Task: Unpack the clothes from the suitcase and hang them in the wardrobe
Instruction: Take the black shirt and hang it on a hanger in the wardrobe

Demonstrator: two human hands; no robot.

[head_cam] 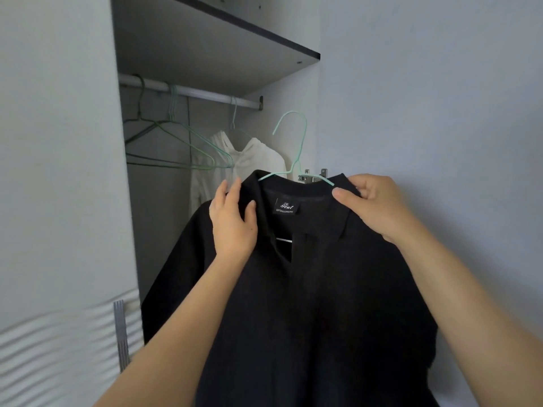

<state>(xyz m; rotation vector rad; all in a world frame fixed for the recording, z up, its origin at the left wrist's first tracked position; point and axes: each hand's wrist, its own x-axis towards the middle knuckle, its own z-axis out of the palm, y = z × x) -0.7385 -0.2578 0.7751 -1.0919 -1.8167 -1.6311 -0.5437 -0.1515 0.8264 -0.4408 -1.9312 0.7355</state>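
We hold a black shirt up in front of the open wardrobe. It already hangs on a mint hanger, and the woven label inside the neck faces us. Our left hand grips the shirt at its left shoulder beside the collar, thumb on the front and fingers curled over the top edge. Our right hand pinches the collar's right side between thumb and bent fingers, just where the hanger's arm slips under the cloth. The hook stands free in the air (below the rod, toward its right end, not touching it).

On the rod hang several empty hangers at the left and a white garment on its own hanger to their right, partly hidden behind the shirt. A shelf runs above the rod. The door stands at the left with a metal handle low on its edge. A hinge shows just above the collar, and a pale wall fills the right.
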